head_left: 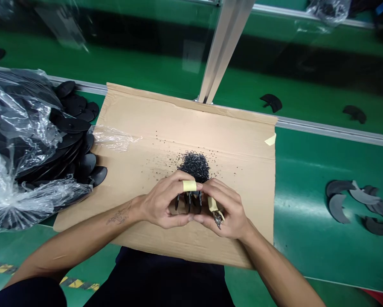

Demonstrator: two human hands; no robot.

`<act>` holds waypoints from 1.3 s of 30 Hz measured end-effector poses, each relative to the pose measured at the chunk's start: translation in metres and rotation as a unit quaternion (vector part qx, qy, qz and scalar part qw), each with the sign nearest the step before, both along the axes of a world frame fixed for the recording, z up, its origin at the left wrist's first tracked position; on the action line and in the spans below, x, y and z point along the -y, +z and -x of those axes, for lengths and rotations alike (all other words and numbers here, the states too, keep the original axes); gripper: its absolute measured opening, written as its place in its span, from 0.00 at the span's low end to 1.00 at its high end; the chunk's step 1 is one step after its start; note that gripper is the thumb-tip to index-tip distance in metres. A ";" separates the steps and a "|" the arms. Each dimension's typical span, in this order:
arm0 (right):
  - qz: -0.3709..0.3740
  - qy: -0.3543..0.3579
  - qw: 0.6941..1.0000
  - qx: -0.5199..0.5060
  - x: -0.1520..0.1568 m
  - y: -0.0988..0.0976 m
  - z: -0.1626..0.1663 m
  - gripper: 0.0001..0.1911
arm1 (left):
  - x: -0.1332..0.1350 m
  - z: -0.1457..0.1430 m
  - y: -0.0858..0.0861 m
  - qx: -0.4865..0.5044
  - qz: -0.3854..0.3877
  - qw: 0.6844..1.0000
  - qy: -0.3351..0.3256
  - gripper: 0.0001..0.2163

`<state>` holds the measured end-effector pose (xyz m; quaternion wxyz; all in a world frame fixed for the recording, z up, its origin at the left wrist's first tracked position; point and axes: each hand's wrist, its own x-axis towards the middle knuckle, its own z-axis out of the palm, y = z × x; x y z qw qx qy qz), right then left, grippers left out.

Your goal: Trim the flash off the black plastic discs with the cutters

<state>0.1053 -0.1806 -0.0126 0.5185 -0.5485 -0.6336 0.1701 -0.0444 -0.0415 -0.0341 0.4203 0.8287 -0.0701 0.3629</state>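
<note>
My left hand (167, 200) and my right hand (225, 209) meet over a sheet of brown cardboard (230, 140). Together they grip a small black plastic part (189, 201) with ribs or prongs. The left index finger is wrapped in yellow tape. My right hand also holds a small cutting tool (215, 213) with a yellow handle, its metal tip pointing down. Just beyond the fingers lies a heap of tiny black plastic trimmings (195, 165).
A clear plastic bag of black disc-shaped parts (34, 140) spills onto the cardboard's left edge. Curved dark grey pieces (361, 204) lie on the green bench at right. A metal post (223, 47) rises behind the cardboard; beyond a rail (335, 130), two black parts (271, 102) sit on a green belt.
</note>
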 end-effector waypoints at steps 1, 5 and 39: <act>0.000 0.001 1.000 0.001 0.000 0.000 0.000 0.22 | 0.000 0.000 0.000 -0.003 -0.001 1.000 0.000 0.28; 0.002 -0.003 1.000 -0.002 0.002 0.000 -0.001 0.21 | 0.000 0.000 0.002 -0.006 -0.005 1.000 -0.008 0.31; -0.008 -0.005 1.000 -0.003 0.002 0.000 -0.002 0.18 | 0.002 0.001 0.003 -0.010 0.024 1.000 -0.005 0.29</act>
